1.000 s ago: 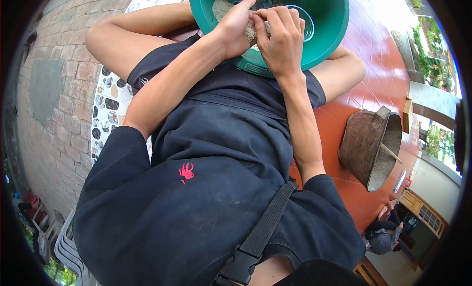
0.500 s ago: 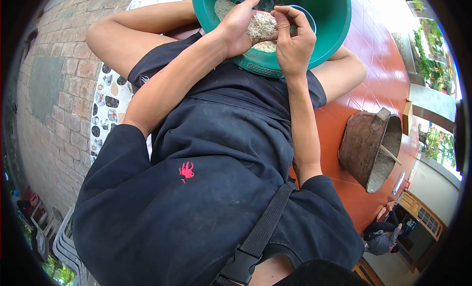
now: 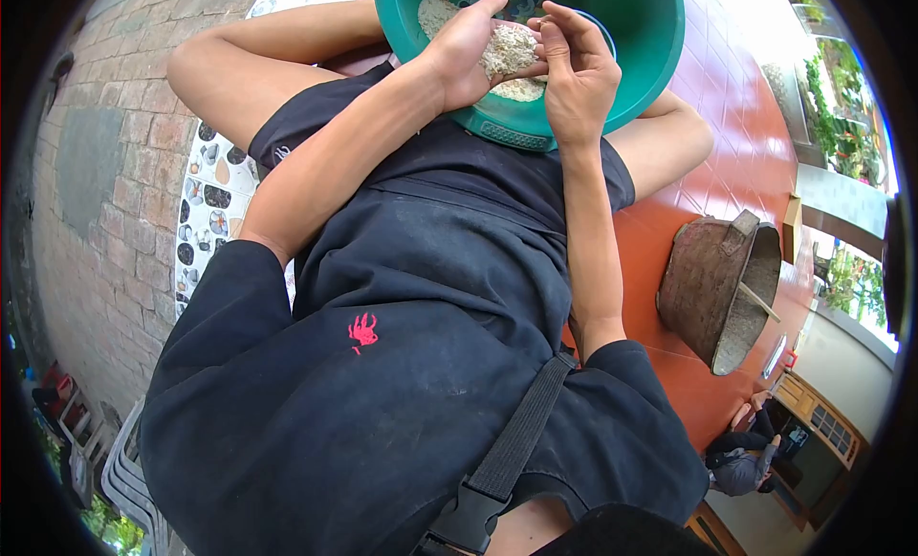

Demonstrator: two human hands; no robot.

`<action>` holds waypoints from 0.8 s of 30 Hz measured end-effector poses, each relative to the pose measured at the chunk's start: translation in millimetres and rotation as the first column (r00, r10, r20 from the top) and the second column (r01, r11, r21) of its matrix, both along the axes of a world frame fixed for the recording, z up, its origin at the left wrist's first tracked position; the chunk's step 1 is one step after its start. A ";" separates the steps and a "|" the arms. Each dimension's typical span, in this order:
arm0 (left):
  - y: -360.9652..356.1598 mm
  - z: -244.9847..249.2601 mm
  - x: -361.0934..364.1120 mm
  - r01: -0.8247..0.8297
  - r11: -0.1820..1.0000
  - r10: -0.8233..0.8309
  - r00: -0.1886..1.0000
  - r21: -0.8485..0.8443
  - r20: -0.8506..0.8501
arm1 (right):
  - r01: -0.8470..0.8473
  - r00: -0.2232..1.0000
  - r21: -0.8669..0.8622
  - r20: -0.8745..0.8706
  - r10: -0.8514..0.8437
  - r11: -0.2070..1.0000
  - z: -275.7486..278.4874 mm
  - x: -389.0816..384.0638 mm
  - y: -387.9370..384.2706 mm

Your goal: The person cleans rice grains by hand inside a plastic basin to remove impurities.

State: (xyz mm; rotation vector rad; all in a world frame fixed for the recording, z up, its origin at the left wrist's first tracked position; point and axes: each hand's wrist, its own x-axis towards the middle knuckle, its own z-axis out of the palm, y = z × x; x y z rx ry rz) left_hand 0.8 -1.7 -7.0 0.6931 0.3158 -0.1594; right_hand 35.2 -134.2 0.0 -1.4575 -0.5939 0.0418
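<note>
My left hand [image 3: 463,54] is cupped palm up over the green basin [image 3: 660,54], holding a heap of pale, rice-like grains [image 3: 511,51]. Just right of that heap is my right hand [image 3: 581,83], its thumb and fingertips pressed together; whatever they may pinch is too small to make out. More of the grains [image 3: 519,89] lie in the basin under my hands, and another pile [image 3: 435,14] rests at its left side. The basin sits on my crossed legs.
A brown, worn vessel [image 3: 703,288] with a stick [image 3: 758,301] in it stands on the red tiled floor [image 3: 660,384] at right. Another person [image 3: 744,468] is at the lower right. Stacked grey chairs [image 3: 134,479] show at the lower left, near brick paving [image 3: 143,193].
My right hand has shifted slightly right, away from the heap, and its fingers have straightened a little. My left hand stays in nearly the same place with the grains.
</note>
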 end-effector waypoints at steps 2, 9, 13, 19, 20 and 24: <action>0.4 -0.2 -0.9 0.006 1.000 -0.007 1.000 0.020 0.021 | 0.037 0.999 0.099 -0.027 -0.035 0.994 1.8 -1.0 2.8; 0.0 6.1 -2.6 -0.006 1.000 0.006 1.000 0.008 -0.011 | 0.018 1.000 0.014 -0.001 -0.018 1.000 -7.5 3.9 -2.8; -0.5 6.7 -3.4 -0.009 1.000 0.009 1.000 0.011 0.009 | 0.052 0.999 0.056 0.004 -0.052 0.997 -9.2 5.9 -3.4; 1.4 5.8 -1.9 0.042 0.999 -0.042 0.999 0.007 0.031 | 0.272 0.950 0.034 0.152 -0.274 0.962 -10.7 18.3 -10.5; 1.1 7.2 -2.1 0.041 0.999 -0.041 0.999 0.010 0.027 | 0.363 0.905 0.003 0.238 -0.353 0.932 -14.4 23.0 -12.8; 1.3 7.2 -1.4 0.043 0.999 -0.043 0.999 0.001 0.016 | 0.452 0.873 -0.029 0.220 -0.436 0.891 -16.0 27.3 -17.8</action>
